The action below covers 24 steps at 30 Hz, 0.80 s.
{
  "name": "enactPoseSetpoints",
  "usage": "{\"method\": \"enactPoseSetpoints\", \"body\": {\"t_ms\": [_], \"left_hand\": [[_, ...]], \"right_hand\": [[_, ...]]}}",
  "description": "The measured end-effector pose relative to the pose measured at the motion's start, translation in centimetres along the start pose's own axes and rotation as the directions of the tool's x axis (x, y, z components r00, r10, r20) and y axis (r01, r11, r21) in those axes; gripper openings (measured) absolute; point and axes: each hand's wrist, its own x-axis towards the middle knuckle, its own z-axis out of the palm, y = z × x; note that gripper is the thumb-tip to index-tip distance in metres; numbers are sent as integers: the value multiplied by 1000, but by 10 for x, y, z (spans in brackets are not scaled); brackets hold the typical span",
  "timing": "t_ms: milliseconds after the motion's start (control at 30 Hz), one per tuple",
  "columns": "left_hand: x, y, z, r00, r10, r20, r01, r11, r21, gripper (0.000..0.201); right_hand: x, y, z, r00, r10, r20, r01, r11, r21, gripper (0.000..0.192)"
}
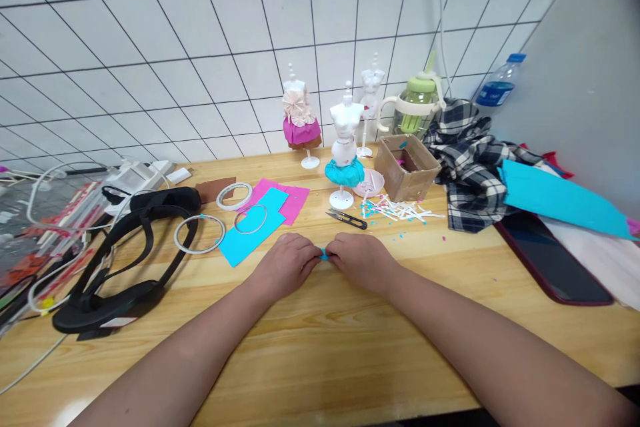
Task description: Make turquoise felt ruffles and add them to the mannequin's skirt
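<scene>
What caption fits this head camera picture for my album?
Left hand and right hand pinch a blue scrap on the table, near snips.

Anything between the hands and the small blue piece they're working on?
Nothing visible. The left hand and right hand both pinch the small blue paper scrap directly on the wooden table. The black snips lie beyond, apart from the hands.

Bare tabletop (350, 340) near edge; snips (347, 217), mannequin stand (342, 199) block ahead; headset (125, 260) left, tablet (550, 260) right.
</scene>
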Motion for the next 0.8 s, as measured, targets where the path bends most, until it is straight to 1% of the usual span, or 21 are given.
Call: {"method": "enactPoseSetpoints", "body": {"t_ms": [233, 333, 467, 567, 700, 800], "left_hand": [[2, 1, 0, 999, 31, -21, -31, 999, 18, 23], [1, 1, -1, 999, 54, 3, -54, 998, 41, 23], [0, 0, 0, 999, 27, 18, -28, 999, 45, 22], [0, 1, -1, 1000, 5, 24, -6, 999, 45, 23], [2, 2, -6, 1000, -3, 23, 1, 995, 99, 20], [2, 2, -8, 999, 32, 5, -32, 987, 157, 21]], "right_hand": [[-1, 1, 1, 999, -28, -41, 28, 1000, -3, 23], [-1, 2, 3, 999, -30, -44, 30, 1000, 4, 21], [0, 3, 4, 999, -6, -42, 7, 1000, 10, 17], [0, 2, 3, 999, -7, -38, 7, 1000, 19, 17], [0, 3, 2, 999, 5, -53, -3, 999, 39, 18], [1, 5, 3, 998, 5, -67, -1, 999, 47, 19]]}}
